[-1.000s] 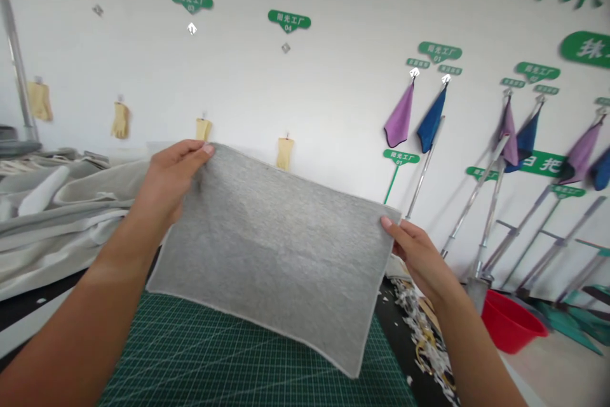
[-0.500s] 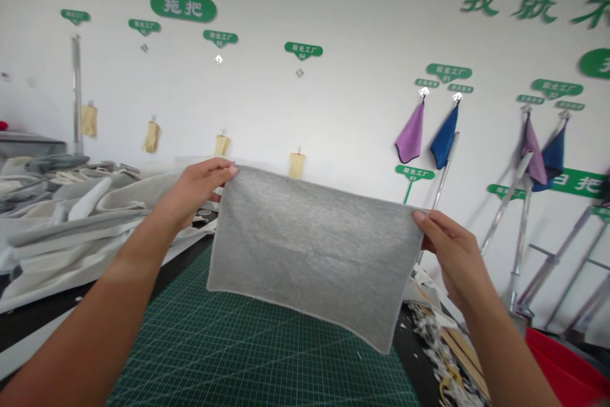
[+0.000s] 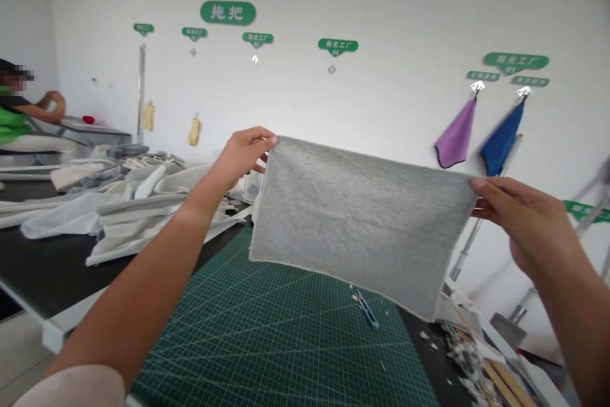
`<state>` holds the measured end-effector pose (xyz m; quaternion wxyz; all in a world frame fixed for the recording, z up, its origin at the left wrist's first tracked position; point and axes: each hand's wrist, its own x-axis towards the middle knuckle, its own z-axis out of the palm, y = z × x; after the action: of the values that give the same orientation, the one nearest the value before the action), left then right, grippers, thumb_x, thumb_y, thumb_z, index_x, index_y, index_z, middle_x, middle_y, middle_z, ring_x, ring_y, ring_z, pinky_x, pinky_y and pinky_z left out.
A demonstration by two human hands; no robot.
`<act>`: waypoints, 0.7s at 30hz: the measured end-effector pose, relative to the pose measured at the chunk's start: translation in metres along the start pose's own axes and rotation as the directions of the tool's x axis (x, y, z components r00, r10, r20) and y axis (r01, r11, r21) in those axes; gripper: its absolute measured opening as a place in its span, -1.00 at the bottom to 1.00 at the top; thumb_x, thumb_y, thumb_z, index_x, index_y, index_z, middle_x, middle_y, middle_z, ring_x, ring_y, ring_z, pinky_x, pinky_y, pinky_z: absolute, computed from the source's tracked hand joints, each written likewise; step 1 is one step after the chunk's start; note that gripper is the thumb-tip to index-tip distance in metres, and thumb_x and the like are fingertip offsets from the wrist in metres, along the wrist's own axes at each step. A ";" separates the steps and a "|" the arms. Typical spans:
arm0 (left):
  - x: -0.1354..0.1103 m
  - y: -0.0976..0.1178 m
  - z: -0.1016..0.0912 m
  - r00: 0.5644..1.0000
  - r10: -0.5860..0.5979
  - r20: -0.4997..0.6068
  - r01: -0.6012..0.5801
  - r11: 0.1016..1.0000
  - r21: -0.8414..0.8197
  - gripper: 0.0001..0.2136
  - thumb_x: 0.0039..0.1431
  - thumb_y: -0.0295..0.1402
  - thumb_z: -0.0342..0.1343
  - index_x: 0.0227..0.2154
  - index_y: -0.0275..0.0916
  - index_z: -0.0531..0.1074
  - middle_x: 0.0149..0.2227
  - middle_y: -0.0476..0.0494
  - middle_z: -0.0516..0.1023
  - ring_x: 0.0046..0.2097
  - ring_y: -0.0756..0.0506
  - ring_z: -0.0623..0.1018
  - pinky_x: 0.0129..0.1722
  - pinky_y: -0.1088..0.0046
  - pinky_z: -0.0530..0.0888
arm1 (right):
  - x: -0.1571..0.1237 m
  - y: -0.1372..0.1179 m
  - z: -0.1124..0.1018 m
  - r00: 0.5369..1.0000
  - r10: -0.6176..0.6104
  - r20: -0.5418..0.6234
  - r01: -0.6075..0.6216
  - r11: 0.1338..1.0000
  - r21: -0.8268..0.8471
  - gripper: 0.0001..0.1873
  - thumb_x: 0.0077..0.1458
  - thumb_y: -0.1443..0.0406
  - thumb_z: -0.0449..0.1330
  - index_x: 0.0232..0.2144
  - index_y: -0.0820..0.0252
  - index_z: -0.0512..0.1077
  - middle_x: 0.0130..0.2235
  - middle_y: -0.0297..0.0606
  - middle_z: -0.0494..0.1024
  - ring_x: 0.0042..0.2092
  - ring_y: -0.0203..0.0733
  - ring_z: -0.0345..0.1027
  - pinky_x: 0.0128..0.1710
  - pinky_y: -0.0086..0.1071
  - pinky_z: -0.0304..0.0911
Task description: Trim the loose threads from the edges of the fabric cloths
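White workroom walls with green lettering rise behind a green cutting mat (image 3: 267,343), which lies on a black work table (image 3: 52,273). Above the cutting mat, a grey fabric sheet (image 3: 362,223) is held up in the air and spread almost flat, with a pale edge along its border and its lower edge hanging clear of the mat. The left hand (image 3: 243,156) pinches the sheet's upper left corner, its fingers curled closely around the cloth, while the right hand (image 3: 519,223) grips the opposite side near the upper right corner between thumb and fingers. Both hands are closed on the cloth, pulling it fairly taut between them. On the cutting mat's far right part, just below the sheet, lies a small blue-handled cutting tool (image 3: 366,309) among a few scraps. Left of the cutting mat, a heap of pale fabric pieces (image 3: 143,216) covers the table, and farther left beyond that heap a seated co-worker (image 3: 12,127) rests at another table. Right of the cutting mat, purple and blue towels (image 3: 481,134) hang on the wall.
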<state>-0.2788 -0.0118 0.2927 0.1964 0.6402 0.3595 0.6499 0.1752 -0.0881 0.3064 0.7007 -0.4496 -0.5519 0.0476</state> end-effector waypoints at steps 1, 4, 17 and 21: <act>0.002 0.002 -0.001 1.000 0.006 -0.007 -0.006 1.000 0.004 -0.73 0.10 -0.16 0.21 -0.23 -0.24 0.52 -0.36 -0.10 0.55 -0.41 -0.02 0.53 -0.48 0.50 0.53 | 0.004 -0.002 0.001 1.000 -0.020 -0.008 0.020 1.000 -0.007 -0.69 -0.09 0.20 0.44 -0.28 0.24 0.59 -0.37 -0.23 0.56 -0.42 -0.30 0.45 -0.39 -0.49 0.46; 0.006 0.008 -0.004 0.999 0.033 -0.023 -0.032 0.999 0.021 -0.74 0.11 -0.18 0.19 -0.23 -0.26 0.52 -0.36 -0.10 0.54 -0.40 -0.02 0.53 -0.48 0.49 0.53 | 0.014 -0.007 0.004 0.998 -0.058 -0.025 0.058 0.998 -0.022 -0.71 -0.07 0.22 0.44 -0.28 0.24 0.58 -0.40 -0.24 0.54 -0.44 -0.31 0.44 -0.42 -0.48 0.45; 0.012 0.022 -0.010 0.993 0.107 -0.049 -0.104 0.992 0.074 -0.76 0.12 -0.20 0.19 -0.23 -0.26 0.50 -0.37 -0.12 0.54 -0.38 -0.04 0.53 -0.50 0.52 0.54 | 0.030 -0.014 0.005 0.998 -0.051 -0.035 0.051 0.999 -0.014 -0.74 -0.05 0.26 0.42 -0.29 0.22 0.51 -0.40 -0.23 0.51 -0.43 -0.28 0.42 -0.45 -0.42 0.42; 0.012 0.023 -0.010 0.991 0.121 -0.057 -0.115 0.989 0.089 -0.78 0.12 -0.22 0.19 -0.24 -0.24 0.51 -0.37 -0.11 0.54 -0.38 -0.04 0.54 -0.50 0.51 0.54 | 0.028 -0.015 0.005 0.999 -0.035 -0.017 0.035 0.999 -0.008 -0.74 -0.05 0.26 0.42 -0.30 0.23 0.51 -0.41 -0.25 0.52 -0.43 -0.29 0.41 -0.49 -0.47 0.40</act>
<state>-0.2853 -0.0208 0.3188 0.1186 0.6478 0.3544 0.6639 0.1757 -0.0781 0.3367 0.7045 -0.4431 -0.5536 0.0293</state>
